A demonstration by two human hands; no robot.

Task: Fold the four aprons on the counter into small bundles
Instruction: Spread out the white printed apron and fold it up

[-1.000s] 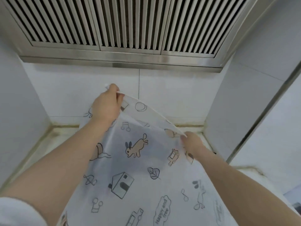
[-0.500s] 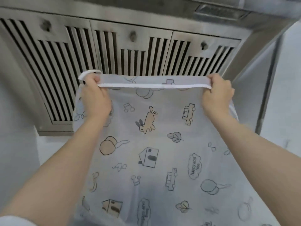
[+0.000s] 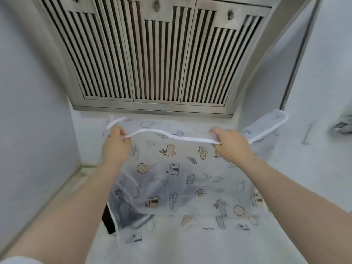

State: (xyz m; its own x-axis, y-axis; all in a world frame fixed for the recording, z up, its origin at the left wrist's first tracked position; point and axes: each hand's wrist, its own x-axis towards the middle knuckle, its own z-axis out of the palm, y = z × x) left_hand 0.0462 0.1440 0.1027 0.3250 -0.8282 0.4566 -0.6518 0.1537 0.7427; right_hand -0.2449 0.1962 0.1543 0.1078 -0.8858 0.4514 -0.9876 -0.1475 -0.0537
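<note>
Both hands, left hand [image 3: 115, 147] and right hand [image 3: 231, 144], fingers pinching apron [image 3: 181, 187] top hem, spread above table [image 3: 171, 248]; opening-out step, probably; next: bring edges together, first fold.

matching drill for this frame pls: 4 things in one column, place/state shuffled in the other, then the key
1. left hand
2. right hand
3. apron
4. hood

A. slatted metal, above the hands
B. sheer, cartoon prints, held up by its white top hem
C. pinches the hem near the strap flung out to the side
D. pinches the hem's other end, by the small loop

Pairs: 1-D, 2-C, 3-B, 4-A
</note>
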